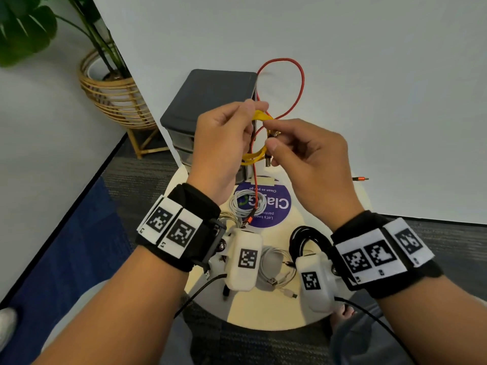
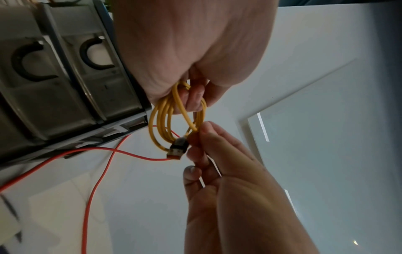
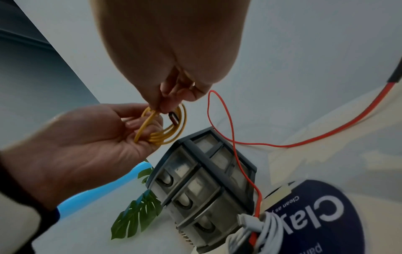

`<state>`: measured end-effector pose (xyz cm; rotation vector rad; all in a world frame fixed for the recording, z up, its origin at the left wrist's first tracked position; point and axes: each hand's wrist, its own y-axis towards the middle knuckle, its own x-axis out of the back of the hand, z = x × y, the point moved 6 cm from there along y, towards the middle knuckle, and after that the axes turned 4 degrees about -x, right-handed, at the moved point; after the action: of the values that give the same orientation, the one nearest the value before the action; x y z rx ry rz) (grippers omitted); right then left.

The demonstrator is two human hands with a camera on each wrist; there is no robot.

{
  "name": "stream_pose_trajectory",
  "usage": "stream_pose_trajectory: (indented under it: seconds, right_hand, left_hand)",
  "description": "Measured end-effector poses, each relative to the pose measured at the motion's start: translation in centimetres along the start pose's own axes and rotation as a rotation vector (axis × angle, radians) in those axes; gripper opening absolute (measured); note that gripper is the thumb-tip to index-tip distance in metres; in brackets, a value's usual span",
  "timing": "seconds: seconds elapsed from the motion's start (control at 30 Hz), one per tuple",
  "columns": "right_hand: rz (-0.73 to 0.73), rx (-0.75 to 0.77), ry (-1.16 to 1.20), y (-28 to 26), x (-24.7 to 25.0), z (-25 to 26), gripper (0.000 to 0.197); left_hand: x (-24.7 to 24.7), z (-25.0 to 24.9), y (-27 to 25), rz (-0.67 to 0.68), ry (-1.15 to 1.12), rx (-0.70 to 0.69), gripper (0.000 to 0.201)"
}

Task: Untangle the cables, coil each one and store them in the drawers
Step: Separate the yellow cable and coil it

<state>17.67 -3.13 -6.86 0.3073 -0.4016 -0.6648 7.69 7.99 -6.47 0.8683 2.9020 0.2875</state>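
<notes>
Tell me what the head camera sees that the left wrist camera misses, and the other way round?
Only the head view shows the round table, its purple sticker, a white coiled cable, a black cable and the potted plant.

Only the left wrist view shows the drawer handles close up and the yellow cable's plug.

Both show the left hand gripping the yellow cable coil, the right hand pinching its end, the red cable and the drawer unit.
</notes>
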Motion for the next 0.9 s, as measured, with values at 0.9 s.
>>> stream_pose_trajectory:
  seconds: [0.9]
  right_hand:
    - [0.378,-0.311,0.343,0.7,-0.3,-3.8,0.015]
  left_hand:
    - [0.2,0.0,-0.3,0.057,-0.115,0.071,0.032]
